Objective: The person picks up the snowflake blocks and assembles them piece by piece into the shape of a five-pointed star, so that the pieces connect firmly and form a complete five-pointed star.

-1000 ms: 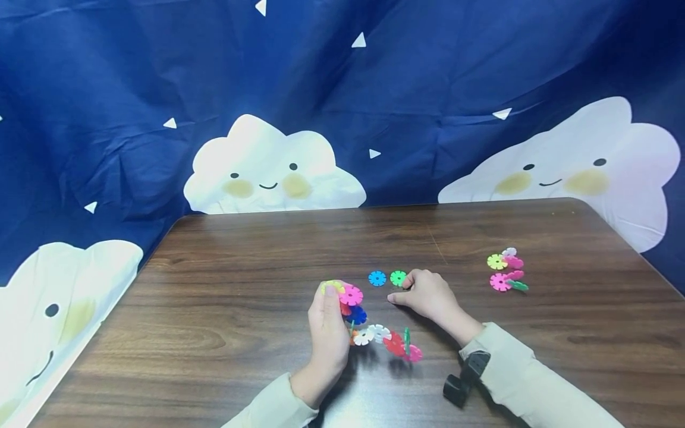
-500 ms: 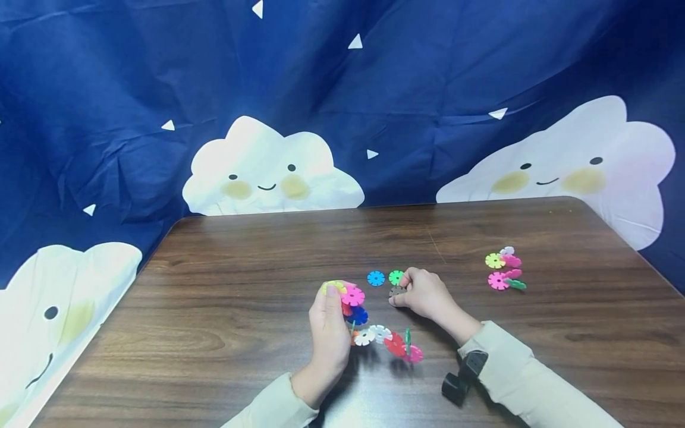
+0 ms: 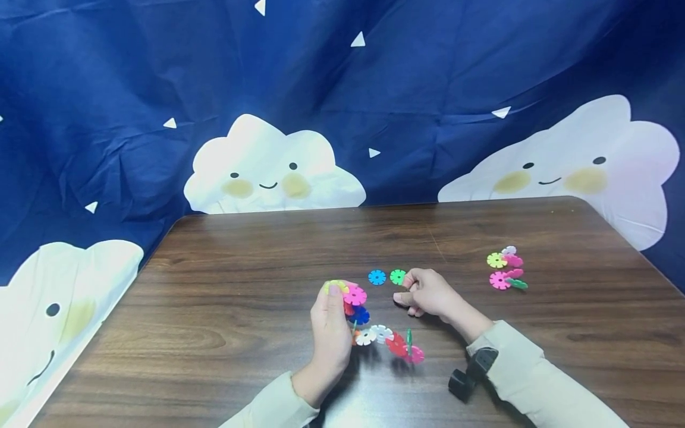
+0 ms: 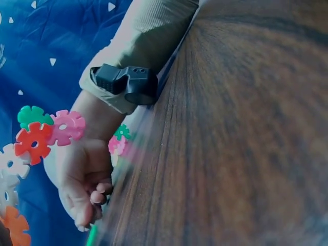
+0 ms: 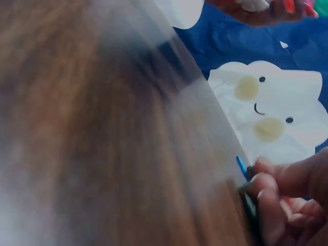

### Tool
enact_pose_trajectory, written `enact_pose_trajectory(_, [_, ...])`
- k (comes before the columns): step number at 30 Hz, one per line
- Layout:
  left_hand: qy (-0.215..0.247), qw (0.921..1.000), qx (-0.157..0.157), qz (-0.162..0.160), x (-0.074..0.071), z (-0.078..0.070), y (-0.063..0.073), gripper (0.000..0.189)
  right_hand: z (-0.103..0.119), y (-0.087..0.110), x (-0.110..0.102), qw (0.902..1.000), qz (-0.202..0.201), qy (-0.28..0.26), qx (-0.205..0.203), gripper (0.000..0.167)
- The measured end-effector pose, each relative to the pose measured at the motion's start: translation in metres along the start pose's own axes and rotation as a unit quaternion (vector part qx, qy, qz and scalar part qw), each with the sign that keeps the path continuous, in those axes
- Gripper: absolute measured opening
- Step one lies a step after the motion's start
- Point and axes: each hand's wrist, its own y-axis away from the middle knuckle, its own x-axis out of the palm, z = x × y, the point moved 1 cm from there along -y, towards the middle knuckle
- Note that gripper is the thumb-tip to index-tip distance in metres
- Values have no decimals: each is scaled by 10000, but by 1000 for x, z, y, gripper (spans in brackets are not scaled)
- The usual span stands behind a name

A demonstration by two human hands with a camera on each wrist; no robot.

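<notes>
My left hand (image 3: 330,333) grips a chain of linked plastic snowflake discs (image 3: 382,334), its thumb over a yellow disc (image 3: 335,286). The chain curves down and right through pink, blue, white and red discs, ending in an upright green disc (image 3: 409,340) and a pink one; part of it is hidden behind the palm. My right hand (image 3: 434,295), low over the table, pinches a dark grey snowflake disc (image 5: 250,173) between thumb and fingers, which mostly cover it. Just beyond those fingertips a green disc (image 3: 398,277) lies flat beside a blue disc (image 3: 377,277).
Toward the right of the wooden table (image 3: 225,255) lie two small clusters of joined discs: a yellow, pink and white cluster (image 3: 497,260) and a pink and green cluster (image 3: 500,280). A blue cloth with cloud faces (image 3: 273,172) hangs behind the table's far edge.
The grey disc, visible on the table by the right fingertips half a second ago, is now mostly covered by them. That hand has drawn slightly right; the left hand barely moved.
</notes>
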Motion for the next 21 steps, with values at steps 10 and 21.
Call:
enact_pose_trajectory(10, [35,10000,42,-3,1,4,-2,43,7,9,-12,9839,-78,-1506,-960,19])
enact_pose_trajectory(21, [-124,9998,132,19,3,5,-3,40,47,49,3,9572,233,-2018,-2060,15])
